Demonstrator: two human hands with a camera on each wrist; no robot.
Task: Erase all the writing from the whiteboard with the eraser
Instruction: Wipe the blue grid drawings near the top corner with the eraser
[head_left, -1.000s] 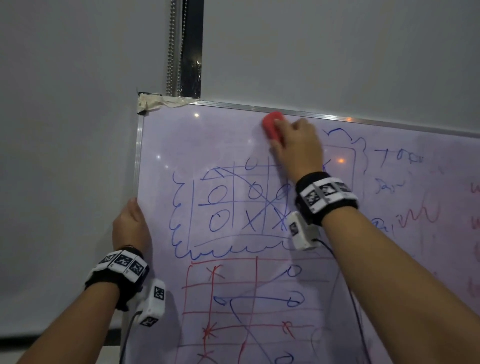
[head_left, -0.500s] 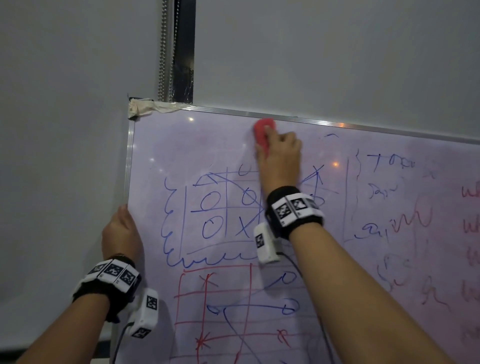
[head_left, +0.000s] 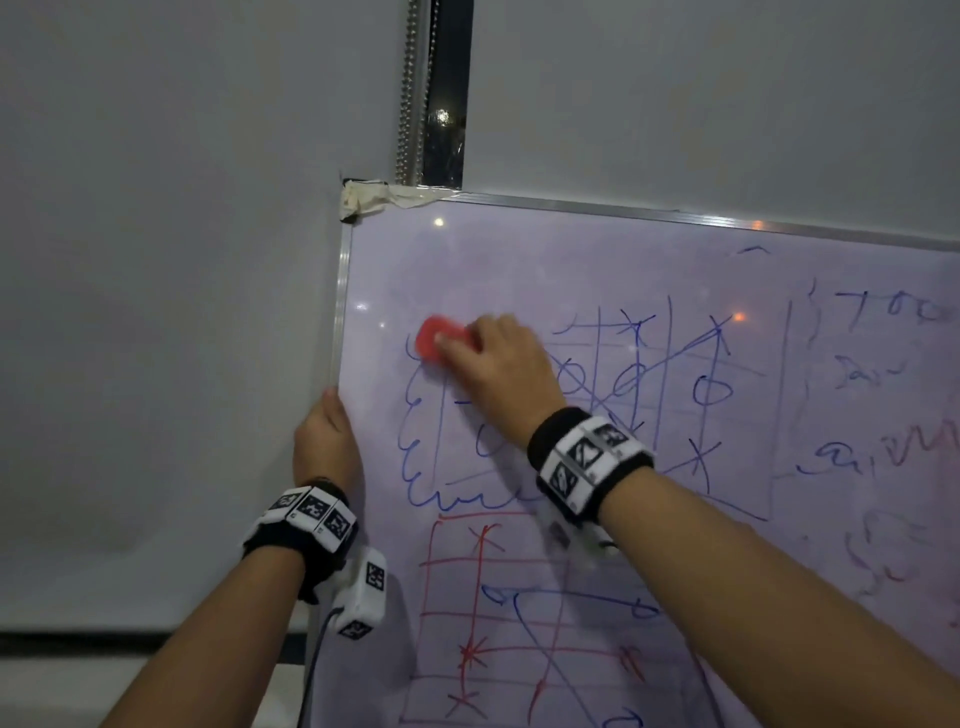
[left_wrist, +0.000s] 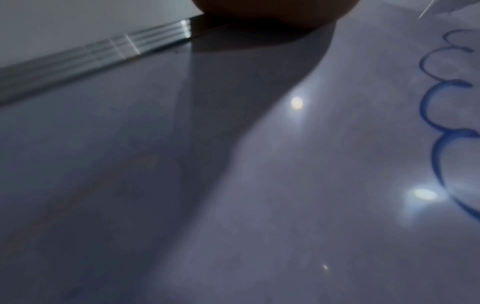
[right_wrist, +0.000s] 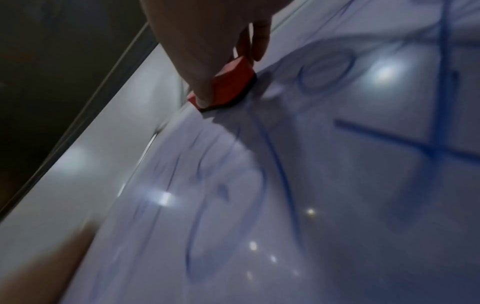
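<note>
A whiteboard (head_left: 519, 260) leans against the wall, covered with blue and red marker drawings. My right hand (head_left: 493, 369) grips a red eraser (head_left: 439, 340) and presses it on the board at the upper left of the blue grid (head_left: 634, 384). In the right wrist view the eraser (right_wrist: 228, 86) sits flat on the board, its dark felt down, with fingers (right_wrist: 205, 61) curled over it. My left hand (head_left: 324, 441) holds the board's left metal edge (head_left: 340, 312); its fingers go behind the frame and are hidden. The left wrist view shows the frame (left_wrist: 103, 53) and blue scallops (left_wrist: 436, 107).
Tape (head_left: 374, 200) covers the board's top left corner. A dark strip with a bead chain (head_left: 415, 88) runs up the grey wall above it. A red grid (head_left: 519, 613) fills the board's lower part, with faint writing (head_left: 883, 374) at the right.
My right hand has swept the eraser from the board's top edge down and left to the blue grid's upper left corner. The strokes along the top are wiped away. The left hand still holds the edge.
</note>
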